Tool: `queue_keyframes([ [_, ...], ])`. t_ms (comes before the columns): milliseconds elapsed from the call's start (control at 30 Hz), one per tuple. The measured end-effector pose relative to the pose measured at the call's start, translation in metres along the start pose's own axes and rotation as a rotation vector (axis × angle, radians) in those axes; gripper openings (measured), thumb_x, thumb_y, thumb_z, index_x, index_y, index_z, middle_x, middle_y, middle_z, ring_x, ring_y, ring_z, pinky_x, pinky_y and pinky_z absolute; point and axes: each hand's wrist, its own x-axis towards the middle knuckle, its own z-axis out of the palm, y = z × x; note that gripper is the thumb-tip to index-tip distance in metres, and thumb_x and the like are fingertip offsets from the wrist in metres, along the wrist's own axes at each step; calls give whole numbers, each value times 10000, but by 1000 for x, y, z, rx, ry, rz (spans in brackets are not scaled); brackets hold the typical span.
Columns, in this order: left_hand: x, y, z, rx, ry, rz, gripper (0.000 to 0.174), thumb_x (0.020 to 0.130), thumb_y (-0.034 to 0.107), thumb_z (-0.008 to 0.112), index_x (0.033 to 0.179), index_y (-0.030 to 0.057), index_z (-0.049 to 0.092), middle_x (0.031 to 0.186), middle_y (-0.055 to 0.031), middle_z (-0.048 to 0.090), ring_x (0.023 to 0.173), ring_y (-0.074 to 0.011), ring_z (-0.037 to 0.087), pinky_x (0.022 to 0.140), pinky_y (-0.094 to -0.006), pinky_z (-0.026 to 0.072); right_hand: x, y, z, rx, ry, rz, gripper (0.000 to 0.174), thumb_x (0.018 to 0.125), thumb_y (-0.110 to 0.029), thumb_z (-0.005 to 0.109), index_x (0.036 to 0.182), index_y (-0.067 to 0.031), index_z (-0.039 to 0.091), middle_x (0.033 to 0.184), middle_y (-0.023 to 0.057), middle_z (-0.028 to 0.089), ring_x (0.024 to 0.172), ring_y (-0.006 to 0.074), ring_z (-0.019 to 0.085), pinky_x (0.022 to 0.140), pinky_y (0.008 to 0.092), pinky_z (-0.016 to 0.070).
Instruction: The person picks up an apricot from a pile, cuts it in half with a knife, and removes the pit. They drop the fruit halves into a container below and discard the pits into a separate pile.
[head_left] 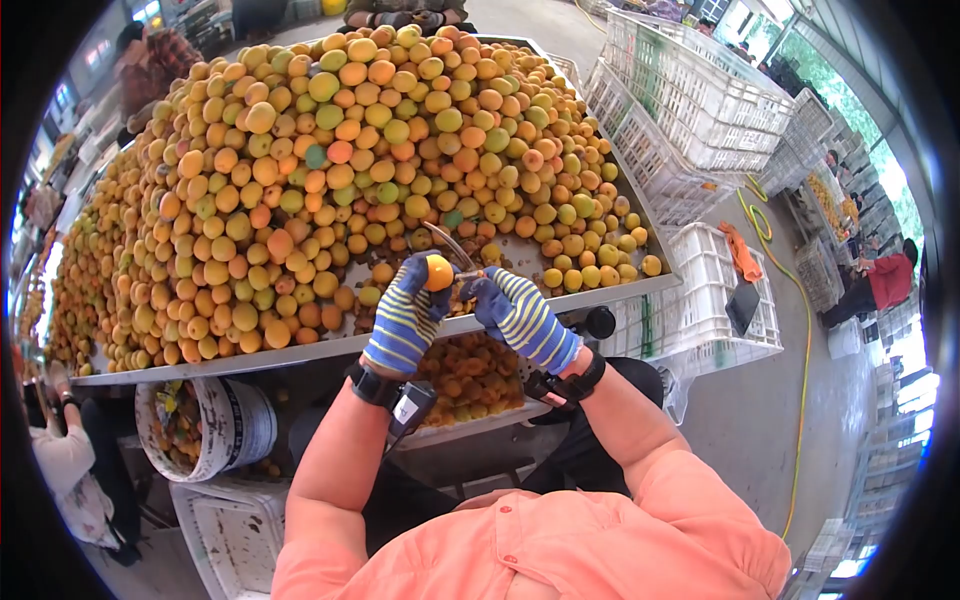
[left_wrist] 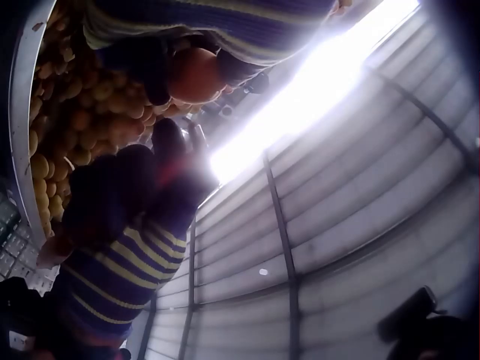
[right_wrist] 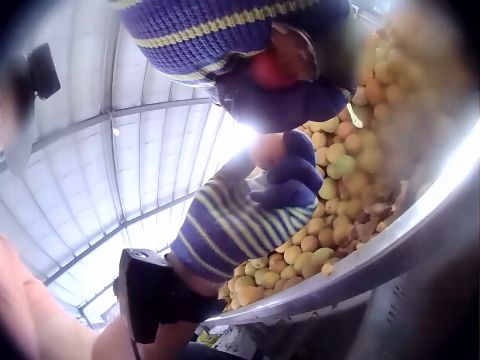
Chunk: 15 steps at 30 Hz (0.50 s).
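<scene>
One salmon-pink cloth shirt (head_left: 560, 550) is seen nearest. Beyond both hands, one metal table (head_left: 560, 300) is heaped with yellow-orange apricots (head_left: 330, 160), too many to be counted. One round orange apricot (head_left: 438, 273) is pinched by the blue-and-yellow striped-gloved left hand (head_left: 405, 320). Just beside it, one small red object (right_wrist: 268, 71) is gripped in the matching right hand (head_left: 522, 318).

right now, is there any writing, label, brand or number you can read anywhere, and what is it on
No text can be read in any view.
Bucket: faint marks on its white wall, too blurred to read.
Left wrist camera: a pale label, too small to read.
</scene>
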Motion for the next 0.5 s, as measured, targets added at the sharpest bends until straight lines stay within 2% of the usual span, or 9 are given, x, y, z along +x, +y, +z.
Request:
queue_keyframes([
  [67,-3,2,3,-40,-82,-115,320,938,355,563,1136,104,575,988,-80,637,853,-170,637,634,-233,509,-3,-3,4,-20,22,27,205,983,-215,511,986,-33,605,664,-68,467,578,3,383,478,184,307],
  [167,-7,-16,9,-65,47,-65,328,948,360,543,1127,87,577,970,-74,639,809,-157,625,620,-226,499,0,-5,6,-50,58,33,254,988,-278,494,952,-51,601,637,-78,453,538,2,373,453,180,295],
  [200,-9,-18,9,15,-35,33,349,953,367,531,1128,68,574,938,-73,634,750,-146,598,622,-231,496,1,-4,5,-50,56,42,276,990,-314,479,943,-66,593,614,-90,430,508,0,360,441,175,279],
  [300,-8,-13,11,217,3,72,351,958,375,518,1100,59,574,900,-78,621,708,-140,568,607,-241,480,5,-2,2,-112,89,15,310,994,-337,467,893,-70,589,571,-90,411,469,6,352,415,179,270],
  [367,-5,-9,3,65,-68,-36,341,959,382,512,1077,68,572,887,-75,613,708,-140,567,598,-238,468,5,-2,-1,-113,142,3,296,994,-305,475,908,-52,601,570,-72,440,484,15,375,417,189,290],
  [400,-4,-7,1,-11,-104,-90,337,959,385,509,1066,72,572,881,-74,609,708,-140,566,594,-236,462,4,-1,-4,43,111,58,304,1001,-315,454,894,-68,595,579,-77,430,475,12,362,411,181,284],
  [500,-5,-8,1,-170,-38,-149,330,961,387,502,1027,73,579,890,-83,622,701,-139,559,583,-230,447,-7,-5,1,192,0,116,321,1007,-331,433,897,-77,595,592,-78,428,474,7,346,412,171,270],
])
